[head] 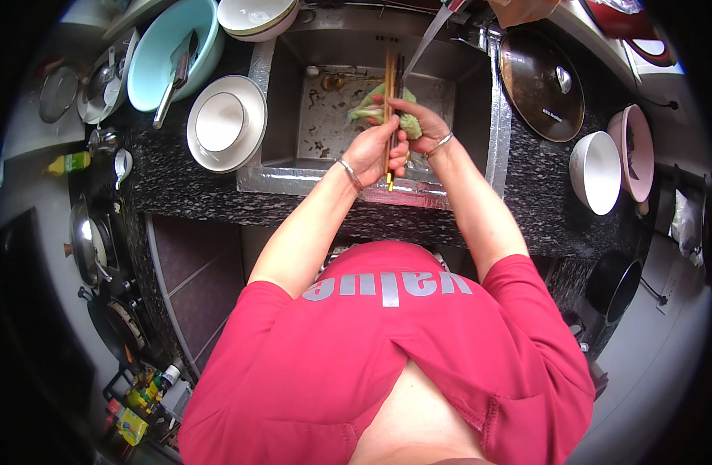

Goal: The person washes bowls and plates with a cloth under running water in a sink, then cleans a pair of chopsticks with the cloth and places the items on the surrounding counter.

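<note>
Over the steel sink (472, 87), my left hand (370, 152) grips the lower ends of a bundle of chopsticks (389, 75), some light wooden and some dark. My right hand (425, 123) presses a pale green dishcloth (413, 127) around their middle. Part of the cloth shows between my hands and the sink; the rest is hidden by my fingers. Running water (428, 42) falls from the tap just beyond the chopsticks' far ends. On the sink floor lie food scraps and a ladle-like utensil (332, 81), partly hidden.
To the left stand stacked white bowls (254, 125) and a turquoise basin (140, 70) holding a cleaver (180, 72). At the right are a dark pan lid (536, 87), a white bowl (594, 174) and a pink basin (638, 151). Foil tape (257, 181) edges the sink.
</note>
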`<state>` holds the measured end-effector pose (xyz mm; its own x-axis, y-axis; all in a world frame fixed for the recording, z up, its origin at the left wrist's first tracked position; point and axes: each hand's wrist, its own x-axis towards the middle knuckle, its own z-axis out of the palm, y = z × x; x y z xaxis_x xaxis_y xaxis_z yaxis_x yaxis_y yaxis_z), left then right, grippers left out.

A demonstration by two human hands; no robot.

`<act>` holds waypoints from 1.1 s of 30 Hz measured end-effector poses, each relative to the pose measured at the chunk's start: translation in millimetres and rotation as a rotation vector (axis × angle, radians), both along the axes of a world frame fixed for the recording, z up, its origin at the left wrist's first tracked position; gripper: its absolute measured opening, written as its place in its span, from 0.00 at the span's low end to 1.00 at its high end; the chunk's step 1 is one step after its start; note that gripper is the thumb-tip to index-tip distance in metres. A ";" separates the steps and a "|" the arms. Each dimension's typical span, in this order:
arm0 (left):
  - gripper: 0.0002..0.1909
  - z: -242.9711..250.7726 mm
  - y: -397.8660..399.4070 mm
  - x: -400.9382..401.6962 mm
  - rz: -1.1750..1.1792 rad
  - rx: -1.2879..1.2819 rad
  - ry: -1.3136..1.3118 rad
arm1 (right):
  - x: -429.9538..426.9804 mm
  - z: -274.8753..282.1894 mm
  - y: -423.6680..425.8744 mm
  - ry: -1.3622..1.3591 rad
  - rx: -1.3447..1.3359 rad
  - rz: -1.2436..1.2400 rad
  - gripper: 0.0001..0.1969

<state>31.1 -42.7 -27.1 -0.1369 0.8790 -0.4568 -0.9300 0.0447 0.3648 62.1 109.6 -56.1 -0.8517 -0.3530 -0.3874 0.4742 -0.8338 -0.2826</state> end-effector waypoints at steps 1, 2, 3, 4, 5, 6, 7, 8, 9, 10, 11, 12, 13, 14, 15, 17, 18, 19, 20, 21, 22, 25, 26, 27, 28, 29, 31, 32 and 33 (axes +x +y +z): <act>0.18 0.3 0.9 -0.8 -0.049 0.016 0.075 | -1.9 4.1 -0.3 -0.054 0.205 -0.088 0.16; 0.20 -1.6 -0.2 -1.4 -0.127 -0.035 0.155 | -4.2 8.9 3.9 -0.022 0.346 -0.063 0.15; 0.20 20.4 5.5 -2.8 -0.240 -0.291 0.360 | -4.0 13.8 12.4 0.002 0.489 -0.051 0.14; 0.18 30.8 1.9 -9.4 -0.405 -0.374 1.073 | -9.1 23.2 14.6 0.045 0.751 -0.019 0.13; 0.16 36.9 -4.9 -17.8 -0.559 -0.429 1.793 | -9.2 36.7 20.7 0.010 0.779 0.099 0.14; 0.13 41.8 -5.4 -22.6 -0.370 -0.554 2.194 | -11.0 31.2 32.1 0.088 0.967 0.208 0.13; 0.11 53.2 -4.4 -33.0 -0.056 -0.503 2.568 | -15.3 38.5 32.5 0.170 1.147 0.331 0.13; 0.12 51.5 6.2 -48.5 0.098 -0.349 2.795 | -16.0 50.5 38.9 0.306 1.393 0.491 0.14; 0.13 47.7 13.5 -58.9 0.174 -0.259 2.902 | -19.6 45.6 37.9 0.306 1.388 0.489 0.14; 0.13 44.8 19.4 -69.1 0.262 -0.177 3.010 | -25.9 39.1 37.4 0.499 1.568 0.562 0.14; 0.15 40.6 23.0 -70.6 -0.341 -0.362 2.689 | -29.2 33.0 35.9 0.700 1.742 0.631 0.15; 0.16 36.1 27.5 -71.6 -0.836 -0.494 2.261 | -31.5 43.5 32.8 0.708 1.777 0.709 0.12; 0.16 32.3 27.4 -73.3 -0.838 -0.491 2.260 | -31.8 41.3 34.4 0.704 1.777 0.709 0.12; 0.18 29.1 25.4 -75.6 -0.833 -0.454 2.210 | -33.5 37.2 36.8 0.784 1.860 0.664 0.11; 0.19 25.1 25.5 -75.6 -0.831 -0.411 2.160 | -33.6 31.9 40.3 0.859 1.943 0.613 0.11; 0.19 15.0 23.6 -65.4 -0.805 -0.445 2.150 | -31.9 20.4 44.5 0.868 2.008 0.602 0.10; 0.19 13.5 22.0 -62.2 -0.762 -0.508 2.108 | -32.7 18.6 45.8 0.859 2.032 0.622 0.10; 0.18 12.2 20.3 -60.1 -0.720 -0.571 2.065 | -34.2 16.8 47.1 0.851 2.054 0.641 0.10; 0.18 11.1 18.2 -59.9 -0.702 -0.591 2.064 | -36.7 12.2 48.5 0.849 2.051 0.638 0.10; 0.18 12.4 15.5 -57.9 -0.710 -0.591 2.062 | -36.6 4.4 49.3 0.864 2.085 0.608 0.10; 0.17 14.9 13.6 -56.9 -0.686 -0.619 2.028 | -37.5 -3.4 52.0 0.880 2.121 0.578 0.10; 0.16 17.7 -16.3 -60.5 -0.676 -0.587 2.055 | -26.9 -32.9 96.7 0.636 2.284 0.667 0.12; 0.15 17.3 -28.7 -63.3 -0.683 -0.523 2.107 | -19.7 -33.4 111.4 0.505 2.278 0.634 0.14; 0.15 21.5 -36.6 -66.2 -0.688 -0.527 2.108 | -13.6 -30.7 120.0 0.374 2.266 0.599 0.16; 0.14 26.6 -41.8 -69.3 -0.616 -0.641 1.612 | -9.1 -31.8 120.8 0.373 2.265 0.595 0.16; 0.13 29.5 -43.5 -71.4 -0.530 -0.712 1.117 | -2.8 -33.4 119.4 0.363 2.218 0.434 0.16; 0.12 21.4 -35.0 -69.3 -0.271 -0.536 0.674 | 0.7 -37.6 112.0 0.403 1.975 0.036 0.19; 0.12 20.0 -19.9 -63.7 -0.138 -0.497 0.531 | 3.3 -38.4 109.4 0.173 1.652 0.048 0.21; 0.11 16.4 -12.4 -58.9 0.004 -0.465 0.379 | 3.3 -11.3 79.3 -0.030 1.310 0.073 0.23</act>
<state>-27.8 -55.1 -10.7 -0.3684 0.5977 -0.7121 -0.7392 0.2762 0.6142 65.3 188.9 -67.4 -0.8317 0.2529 -0.4944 0.5266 0.0768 -0.8466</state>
